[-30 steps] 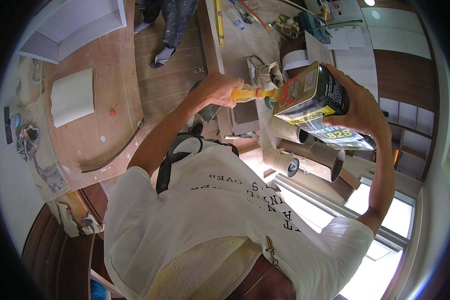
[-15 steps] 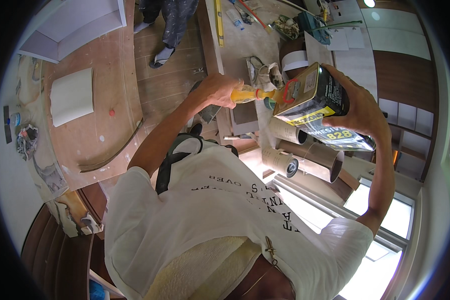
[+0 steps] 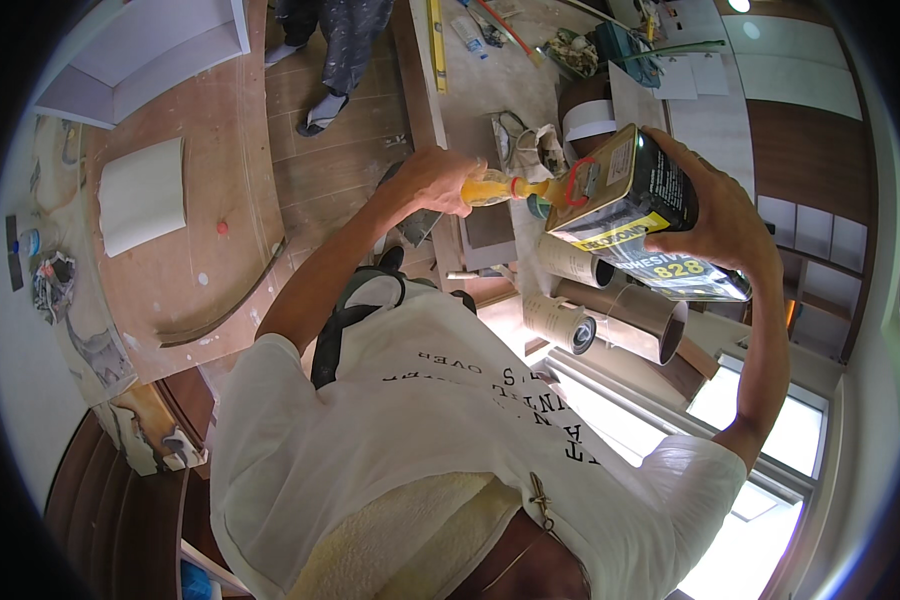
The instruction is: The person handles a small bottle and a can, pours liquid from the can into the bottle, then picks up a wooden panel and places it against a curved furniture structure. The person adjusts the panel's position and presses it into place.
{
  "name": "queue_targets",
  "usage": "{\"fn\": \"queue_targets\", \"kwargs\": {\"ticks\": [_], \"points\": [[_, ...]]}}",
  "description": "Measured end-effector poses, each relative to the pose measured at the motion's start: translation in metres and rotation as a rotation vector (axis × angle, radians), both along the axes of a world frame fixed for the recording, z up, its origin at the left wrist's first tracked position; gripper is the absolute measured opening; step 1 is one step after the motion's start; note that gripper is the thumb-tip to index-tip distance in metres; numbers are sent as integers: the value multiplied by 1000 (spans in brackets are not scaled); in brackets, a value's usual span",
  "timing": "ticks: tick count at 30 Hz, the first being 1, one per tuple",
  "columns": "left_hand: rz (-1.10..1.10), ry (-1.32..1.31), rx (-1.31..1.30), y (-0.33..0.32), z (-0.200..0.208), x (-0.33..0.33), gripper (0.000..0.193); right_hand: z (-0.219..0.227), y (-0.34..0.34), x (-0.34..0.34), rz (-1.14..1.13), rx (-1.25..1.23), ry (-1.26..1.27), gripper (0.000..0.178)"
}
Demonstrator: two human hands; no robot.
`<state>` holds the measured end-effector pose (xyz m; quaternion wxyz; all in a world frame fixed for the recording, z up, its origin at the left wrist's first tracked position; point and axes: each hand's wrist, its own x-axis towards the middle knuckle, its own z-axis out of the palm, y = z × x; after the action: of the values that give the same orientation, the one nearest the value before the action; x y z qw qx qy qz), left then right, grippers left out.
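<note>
My left hand (image 3: 435,178) is closed round a small clear plastic bottle (image 3: 490,189) with yellow-amber liquid inside. It lies nearly sideways, its neck pointing right at the can. A rectangular metal adhesive can (image 3: 620,235), black, yellow and white, is tilted toward the bottle. My right hand (image 3: 722,215) grips the can's far end, thumb on the labelled side and fingers over the dark side. Thick yellow adhesive (image 3: 542,189) bridges the can's opening and the bottle mouth. A red carry handle (image 3: 576,184) stands on the can's top, beside the opening.
Left is a wooden worktop (image 3: 200,290) with a white sheet (image 3: 143,195) and a curved strip (image 3: 232,315). Ahead, a cluttered bench (image 3: 470,90) holds a yellow level (image 3: 438,45) and a bag (image 3: 530,148). Rolls (image 3: 625,320) lie below the can. Another person's legs (image 3: 345,60) stand beyond.
</note>
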<state>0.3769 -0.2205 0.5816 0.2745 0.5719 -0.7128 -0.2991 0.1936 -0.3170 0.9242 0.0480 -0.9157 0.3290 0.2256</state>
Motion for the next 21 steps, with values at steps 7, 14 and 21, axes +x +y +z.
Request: {"fn": "queue_targets", "kwargs": {"ticks": [7,14,21], "points": [[-4,-4,12,-2,1,1,59,0,-1,3,-19,-15,22,115],[1,3,15,-4,0,3,60,1,-4,7,-24,-20,36,115],[-3,12,17,-5,1,6,58,3,-4,13,-6,-11,34,114]]}}
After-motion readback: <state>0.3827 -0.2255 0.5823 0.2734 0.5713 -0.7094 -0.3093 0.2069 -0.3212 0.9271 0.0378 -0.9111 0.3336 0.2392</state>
